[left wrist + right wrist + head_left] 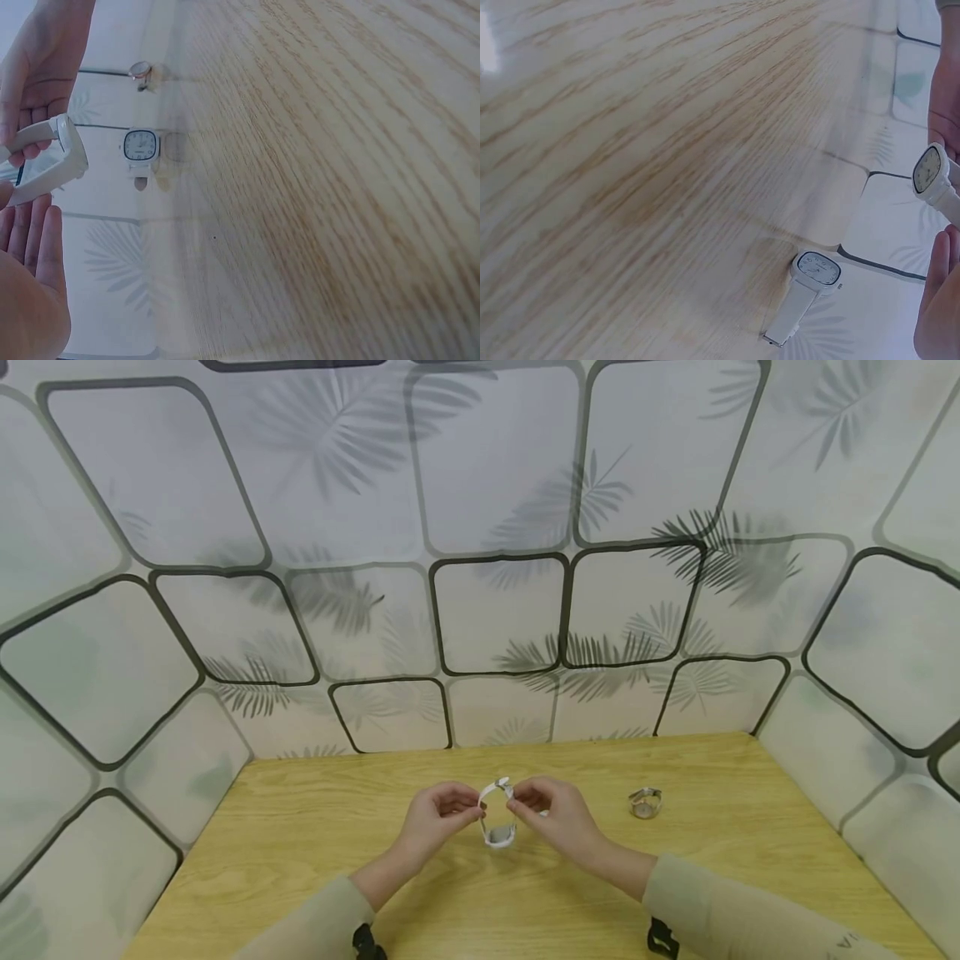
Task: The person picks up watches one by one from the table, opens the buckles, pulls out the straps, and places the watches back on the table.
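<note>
Before me I hold up a white wristwatch (498, 837) by its strap, its case hanging lowest. My left hand (437, 817) pinches the left side of the strap between thumb and fingers. On the right side, my right hand (561, 818) pinches the strap near the buckle. The square dial of the held watch (928, 169) faces away from me and shows in the right wrist view. A second white watch (140, 146) with a square dial stands on the table beyond the hands; my right hand mostly hides it in the head view.
A metal-band watch (645, 804) with a round case sits on the wooden table (315, 843) to the right of my right hand. Patterned wall panels (498, 618) enclose the table at the back and both sides.
</note>
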`<action>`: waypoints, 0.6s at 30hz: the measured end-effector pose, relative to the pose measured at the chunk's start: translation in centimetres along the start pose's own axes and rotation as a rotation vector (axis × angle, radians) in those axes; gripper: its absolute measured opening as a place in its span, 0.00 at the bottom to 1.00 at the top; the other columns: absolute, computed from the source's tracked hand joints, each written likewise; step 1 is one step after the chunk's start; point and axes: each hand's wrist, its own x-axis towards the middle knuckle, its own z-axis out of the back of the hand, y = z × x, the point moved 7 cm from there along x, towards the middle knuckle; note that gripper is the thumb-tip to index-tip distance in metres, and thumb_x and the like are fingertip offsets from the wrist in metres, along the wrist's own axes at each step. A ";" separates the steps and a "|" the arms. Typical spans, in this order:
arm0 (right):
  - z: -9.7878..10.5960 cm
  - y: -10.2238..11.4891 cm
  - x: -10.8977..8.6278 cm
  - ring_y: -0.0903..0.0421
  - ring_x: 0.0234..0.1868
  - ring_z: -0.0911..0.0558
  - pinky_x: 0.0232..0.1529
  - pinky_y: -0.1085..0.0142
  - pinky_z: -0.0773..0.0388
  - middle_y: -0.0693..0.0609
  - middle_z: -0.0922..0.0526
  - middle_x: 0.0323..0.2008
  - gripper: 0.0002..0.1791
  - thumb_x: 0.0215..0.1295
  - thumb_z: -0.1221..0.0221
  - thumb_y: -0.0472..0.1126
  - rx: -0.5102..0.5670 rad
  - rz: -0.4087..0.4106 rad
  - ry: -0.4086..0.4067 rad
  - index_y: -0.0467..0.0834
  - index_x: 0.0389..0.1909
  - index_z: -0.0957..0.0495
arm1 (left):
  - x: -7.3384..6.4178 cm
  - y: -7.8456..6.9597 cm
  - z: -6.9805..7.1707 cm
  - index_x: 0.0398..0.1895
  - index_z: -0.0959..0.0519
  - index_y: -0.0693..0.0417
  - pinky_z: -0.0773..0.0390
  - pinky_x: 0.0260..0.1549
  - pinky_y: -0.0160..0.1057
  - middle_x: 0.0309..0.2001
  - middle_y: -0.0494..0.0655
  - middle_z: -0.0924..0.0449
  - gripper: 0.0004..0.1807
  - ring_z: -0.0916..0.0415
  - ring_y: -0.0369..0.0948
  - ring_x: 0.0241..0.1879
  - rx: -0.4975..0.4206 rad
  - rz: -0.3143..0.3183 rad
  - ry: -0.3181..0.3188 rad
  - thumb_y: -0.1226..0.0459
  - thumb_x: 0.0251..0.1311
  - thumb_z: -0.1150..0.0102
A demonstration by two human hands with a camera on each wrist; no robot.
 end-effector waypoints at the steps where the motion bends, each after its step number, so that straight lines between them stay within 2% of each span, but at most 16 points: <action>1: 0.0 -0.1 0.0 0.64 0.34 0.14 0.37 0.71 0.13 0.46 0.09 0.37 0.04 0.71 0.32 0.34 0.010 -0.010 -0.005 0.37 0.42 0.14 | 0.0 0.0 0.1 0.50 0.18 0.75 0.13 0.44 0.29 0.46 0.72 0.12 0.13 0.14 0.26 0.37 0.002 0.007 -0.005 0.74 0.68 0.32; 6: 0.1 -0.5 0.3 0.68 0.33 0.15 0.35 0.71 0.14 0.44 0.09 0.36 0.04 0.72 0.33 0.34 0.070 -0.071 -0.017 0.37 0.42 0.14 | 0.1 0.1 0.3 0.51 0.17 0.74 0.12 0.44 0.32 0.46 0.71 0.12 0.12 0.14 0.27 0.37 -0.006 0.028 -0.022 0.73 0.68 0.33; 11: 0.2 -1.0 0.5 0.59 0.35 0.13 0.36 0.73 0.15 0.40 0.09 0.38 0.06 0.72 0.33 0.35 0.115 -0.124 -0.030 0.34 0.43 0.14 | 0.2 0.3 0.4 0.52 0.18 0.75 0.13 0.45 0.29 0.48 0.72 0.13 0.13 0.13 0.27 0.38 -0.049 0.040 -0.024 0.74 0.68 0.34; 14: 0.3 -1.5 0.5 0.57 0.37 0.12 0.39 0.74 0.15 0.40 0.09 0.39 0.08 0.73 0.33 0.35 0.157 -0.188 -0.038 0.33 0.45 0.14 | 0.3 0.5 0.5 0.53 0.19 0.76 0.12 0.45 0.29 0.49 0.70 0.12 0.14 0.13 0.28 0.38 -0.075 0.055 -0.035 0.74 0.69 0.34; 18: 0.2 -2.2 0.8 0.59 0.37 0.13 0.42 0.71 0.13 0.39 0.10 0.40 0.10 0.73 0.33 0.35 0.218 -0.278 -0.054 0.31 0.46 0.15 | 0.4 0.5 0.9 0.54 0.19 0.76 0.12 0.45 0.30 0.47 0.65 0.11 0.14 0.12 0.29 0.38 -0.099 0.064 -0.062 0.74 0.69 0.35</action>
